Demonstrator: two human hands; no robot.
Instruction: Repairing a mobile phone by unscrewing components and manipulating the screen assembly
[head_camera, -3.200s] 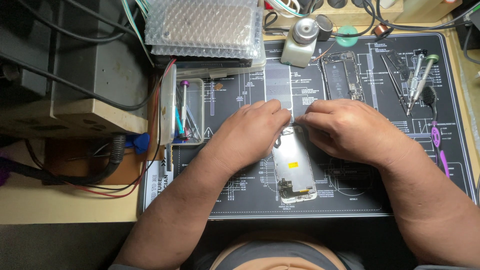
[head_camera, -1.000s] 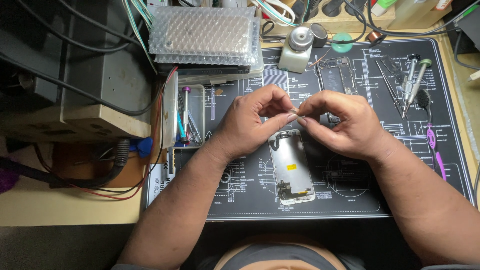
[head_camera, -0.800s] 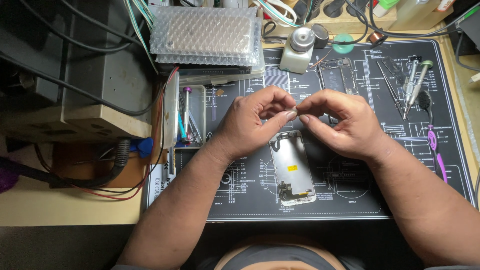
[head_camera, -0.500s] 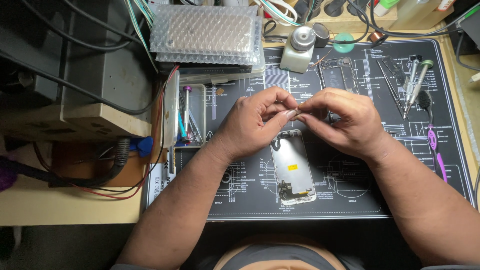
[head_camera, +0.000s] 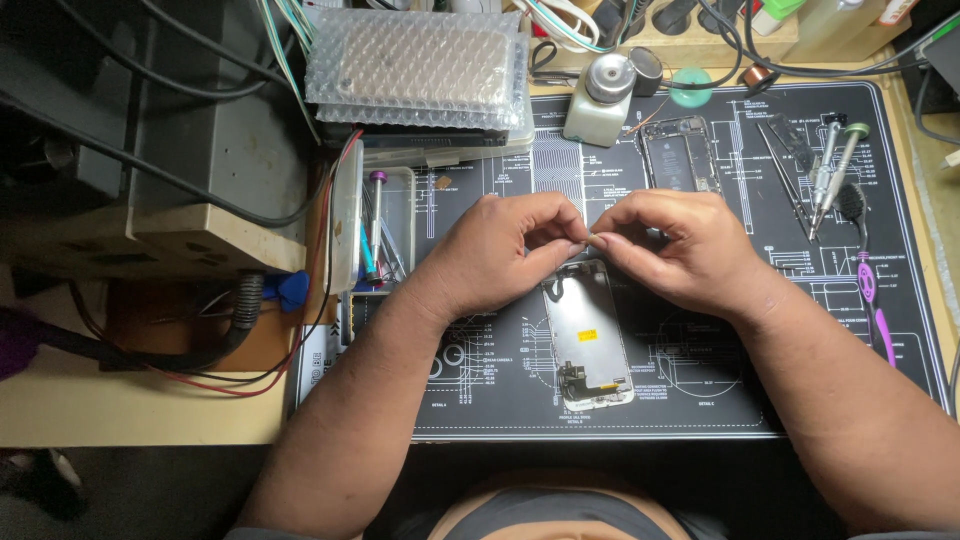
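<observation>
Two bare hands are over the mat, the left hand (head_camera: 500, 255) and the right hand (head_camera: 675, 250), above one opened phone screen panel (head_camera: 588, 335) and one dark printed work mat (head_camera: 700, 400). One bubble-wrapped packet (head_camera: 415, 68), one white dispenser bottle (head_camera: 598, 98), one clear tool tray (head_camera: 385, 230) are there. At the right lie two screwdrivers (head_camera: 835, 165) and one purple-handled tool (head_camera: 872, 305)
</observation>
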